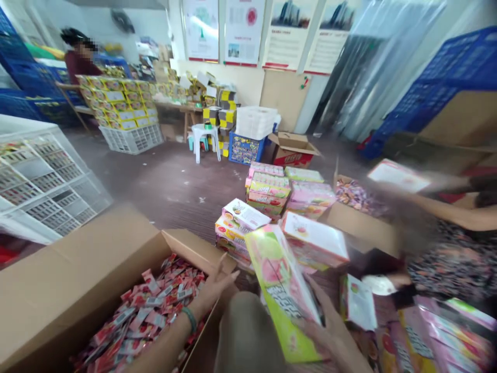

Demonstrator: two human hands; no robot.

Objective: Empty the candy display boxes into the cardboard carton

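Note:
My right hand [330, 331] grips a flat green and pink carton [281, 290] by its lower right edge and holds it tilted above my knee. My left hand [215, 290], with a green band on the wrist, rests with fingers stretched out on the flap of a large cardboard box [77, 290]. That box holds a heap of small red and pink sachets [147, 316].
Stacks of coloured cartons [279, 207] lie on the floor ahead. A person in a patterned top [446, 248] at right handles a carton. White crates [42, 181] stand at left. Far back: another person [79, 57], stacked boxes, a white stool [204, 137], blue crates.

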